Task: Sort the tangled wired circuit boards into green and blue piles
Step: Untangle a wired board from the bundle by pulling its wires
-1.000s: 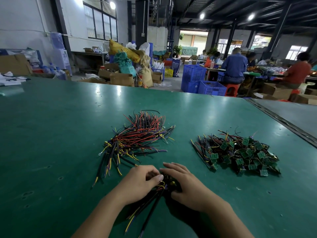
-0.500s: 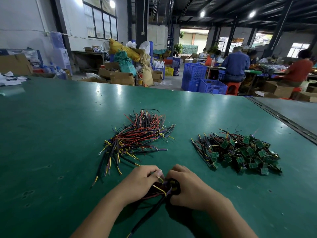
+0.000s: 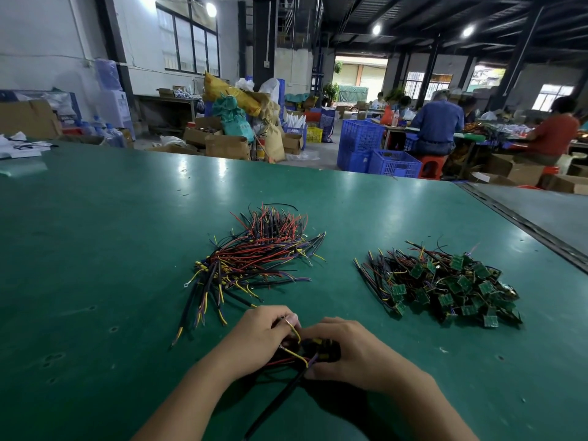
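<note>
Since a second ago the left hand (image 3: 257, 342) has pinched a yellow wire (image 3: 296, 332) up out of the wired clump (image 3: 318, 350) — teasing it free, I'd judge — while the right hand (image 3: 356, 354) grips that clump steady on the green table (image 3: 95, 249), nearer me than the green-board pile (image 3: 445, 288).

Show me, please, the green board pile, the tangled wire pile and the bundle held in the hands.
green board pile (image 3: 445, 288), head view, middle of the heap.
tangled wire pile (image 3: 262, 253), head view, red wires at its centre.
held bundle (image 3: 321, 347), head view, its dark exposed middle.
</note>
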`<state>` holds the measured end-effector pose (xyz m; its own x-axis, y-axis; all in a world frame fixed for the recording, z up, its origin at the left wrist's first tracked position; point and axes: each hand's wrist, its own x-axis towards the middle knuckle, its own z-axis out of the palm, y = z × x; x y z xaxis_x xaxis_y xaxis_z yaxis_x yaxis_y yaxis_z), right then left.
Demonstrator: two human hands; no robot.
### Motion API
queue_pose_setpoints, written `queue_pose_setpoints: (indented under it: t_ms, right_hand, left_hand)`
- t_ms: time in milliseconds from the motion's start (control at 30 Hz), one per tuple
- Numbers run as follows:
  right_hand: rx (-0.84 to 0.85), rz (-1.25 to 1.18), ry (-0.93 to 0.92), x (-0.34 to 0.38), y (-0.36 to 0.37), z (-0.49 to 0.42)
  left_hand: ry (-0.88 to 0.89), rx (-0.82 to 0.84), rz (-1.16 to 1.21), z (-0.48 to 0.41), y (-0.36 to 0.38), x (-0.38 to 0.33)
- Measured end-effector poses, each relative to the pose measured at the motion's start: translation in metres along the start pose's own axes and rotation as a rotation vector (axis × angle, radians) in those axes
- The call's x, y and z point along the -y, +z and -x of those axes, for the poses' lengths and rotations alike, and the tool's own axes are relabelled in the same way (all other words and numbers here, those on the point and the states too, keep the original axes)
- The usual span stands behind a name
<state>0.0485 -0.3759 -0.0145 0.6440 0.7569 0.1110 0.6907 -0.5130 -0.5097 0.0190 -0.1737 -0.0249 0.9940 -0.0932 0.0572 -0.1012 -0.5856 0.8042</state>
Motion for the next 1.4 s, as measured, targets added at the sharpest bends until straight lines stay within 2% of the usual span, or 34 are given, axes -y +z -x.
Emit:
queue_pose_setpoints:
  t_ms: [100, 267, 367, 433, 467, 533, 600, 633, 667, 700, 867, 967, 1200, 1300, 1400]
  right_hand:
    - [-0.081, 0.058, 0.011, -0.001, 0.002, -0.001]
    - [-0.225, -0.039, 0.206, -0.007, 0.005, 0.002]
    - [-0.343, -0.095, 0.368, -0.012, 0.003, 0.002]
    - [-0.426, -0.171, 0.465, -0.014, 0.001, 0.001]
    - [-0.469, -0.246, 0.516, -0.015, 0.0, 0.0]
    - [-0.568, -0.546, 0.585, -0.016, -0.001, 0.0]
    - [-0.648, -0.898, 0.589, -0.017, -0.001, -0.001]
    - [-0.666, -1.021, 0.586, -0.016, -0.002, -0.002]
    - [-0.678, -1.11, 0.584, -0.014, -0.002, -0.003]
    - [-0.684, -1.177, 0.587, -0.011, -0.002, -0.004]
    - [-0.568, -1.343, 0.596, 0.012, 0.004, -0.008]
    - [-0.507, -1.371, 0.574, 0.024, 0.011, -0.011]
    - [-0.383, -1.117, 0.47, 0.04, 0.022, -0.011]
    - [-0.348, -1.207, 0.377, 0.045, 0.024, -0.011]
    - [-0.308, -1.329, 0.252, 0.047, 0.027, -0.012]
  left_hand:
    - [0.003, -0.124, 0.03, 0.0, -0.002, -0.002]
    - [0.103, -0.607, 0.1, 0.002, -0.013, -0.01]
    - [0.196, -0.653, 0.268, 0.006, -0.014, -0.02]
    - [0.247, -0.53, 0.473, 0.01, -0.013, -0.028]
    - [0.25, -0.409, 0.583, 0.012, -0.013, -0.031]
    - [0.196, -0.053, 0.687, 0.015, -0.012, -0.034]
    - [0.076, 0.334, 0.625, 0.018, -0.005, -0.035]
    - [0.012, 0.476, 0.567, 0.02, 0.002, -0.035]
    - [-0.046, 0.543, 0.525, 0.021, 0.009, -0.034]
    - [-0.099, 0.539, 0.518, 0.021, 0.018, -0.034]
    - [-0.142, 0.116, 0.888, 0.009, 0.032, -0.034]
    - [-0.109, 0.057, 1.073, 0.007, 0.031, -0.038]
    - [-0.141, -0.196, 1.178, 0.006, 0.027, -0.044]
    - [-0.168, -0.303, 1.23, 0.003, 0.025, -0.043]
    - [-0.194, -0.32, 1.246, 0.001, 0.019, -0.039]
